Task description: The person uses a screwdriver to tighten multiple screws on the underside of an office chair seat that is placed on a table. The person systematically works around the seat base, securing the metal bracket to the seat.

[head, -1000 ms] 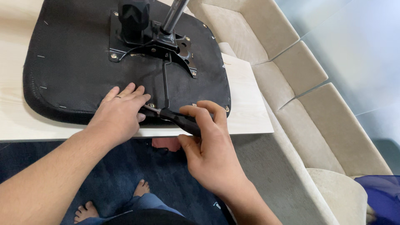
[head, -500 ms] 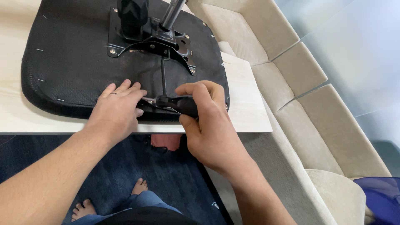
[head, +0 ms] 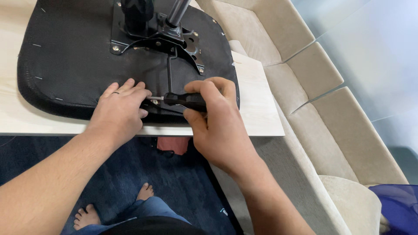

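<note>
A black chair seat (head: 74, 65) lies upside down on a light wooden table (head: 257, 109), with its black metal mechanism plate (head: 152, 37) and grey column on top. My right hand (head: 217, 126) grips a black-handled screwdriver (head: 185, 101), held nearly level, its tip at a screw near the seat's front edge. My left hand (head: 119, 111) rests flat on the seat fabric, fingertips beside the screwdriver's tip. A thin black lever runs from the plate down toward the screw.
A beige sofa (head: 313, 87) with several cushions runs along the right of the table. Below the table are a dark blue rug (head: 52, 152), a small reddish object (head: 172, 146) and my bare feet. A blue item shows at the bottom right corner.
My right hand has shifted up and leftward with the screwdriver, bringing its tip to the screw beside my left fingertips. The left hand has stayed almost in place.
</note>
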